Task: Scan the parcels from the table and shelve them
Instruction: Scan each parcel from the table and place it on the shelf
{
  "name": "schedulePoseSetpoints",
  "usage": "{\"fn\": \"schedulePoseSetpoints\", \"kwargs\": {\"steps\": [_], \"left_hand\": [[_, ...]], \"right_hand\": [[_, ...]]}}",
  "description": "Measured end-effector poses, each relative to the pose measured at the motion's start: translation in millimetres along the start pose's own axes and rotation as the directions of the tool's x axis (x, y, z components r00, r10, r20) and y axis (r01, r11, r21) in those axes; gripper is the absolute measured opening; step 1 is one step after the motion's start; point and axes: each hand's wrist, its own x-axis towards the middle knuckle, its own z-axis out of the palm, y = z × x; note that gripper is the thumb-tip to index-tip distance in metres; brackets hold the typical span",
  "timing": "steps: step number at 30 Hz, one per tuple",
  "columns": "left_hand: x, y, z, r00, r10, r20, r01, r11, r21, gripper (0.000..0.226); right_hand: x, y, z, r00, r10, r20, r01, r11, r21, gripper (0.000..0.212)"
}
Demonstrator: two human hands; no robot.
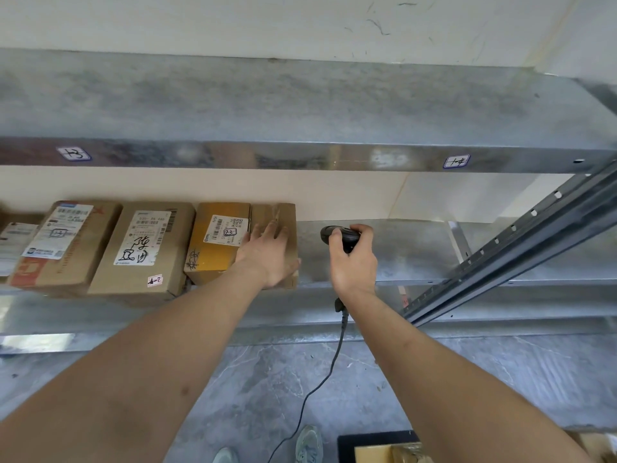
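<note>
Step in hand, judged: shelving. Left hand (270, 252) lay flat, fingers straight, on the top right of a yellow-and-brown parcel (220, 242) already on the shelf (417, 259), last in a row of boxes; parcel sat at 9 o'clock from the right hand. Right hand (352, 259) had its grip curled round a corded scanner (339, 236), head aimed toward the parcel. Bare shelf lay at 3 o'clock. Next move likely calls for squaring the parcel against the next box (143, 248), then returning for another.
</note>
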Motion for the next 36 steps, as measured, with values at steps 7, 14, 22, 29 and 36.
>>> {"fn": "schedulePoseSetpoints", "kwargs": {"steps": [7,14,22,29,36], "left_hand": [[-24.8,4.7,-28.6,0.990,0.097,-0.105,-0.090,0.994,0.070,0.057],[-52.4,-6.4,-51.5,0.956,0.256,-0.147,-0.241,0.964,0.111,0.050],[-93.1,-16.3,-66.1,0.830,0.542,-0.132,-0.520,0.838,0.166,0.050],[-147.8,8.4,-66.3,0.685,0.721,-0.108,-0.693,0.689,0.211,0.050],[-212.5,69.7,-41.9,0.558,0.828,-0.049,-0.807,0.556,0.201,0.051]], "right_hand": [[-22.5,-19.3,-2.5,0.999,-0.021,-0.024,0.022,0.999,0.037,0.039],[-70.4,-42.5,0.0,0.987,-0.036,-0.159,0.045,0.997,0.054,0.037],[-158.8,-57.1,-1.5,0.908,0.016,-0.418,0.016,0.997,0.072,0.032],[-241.4,-50.8,-31.5,0.796,0.074,-0.601,-0.026,0.996,0.088,0.027],[-310.9,-17.7,-81.4,0.679,0.135,-0.722,-0.079,0.991,0.110,0.030]]}}
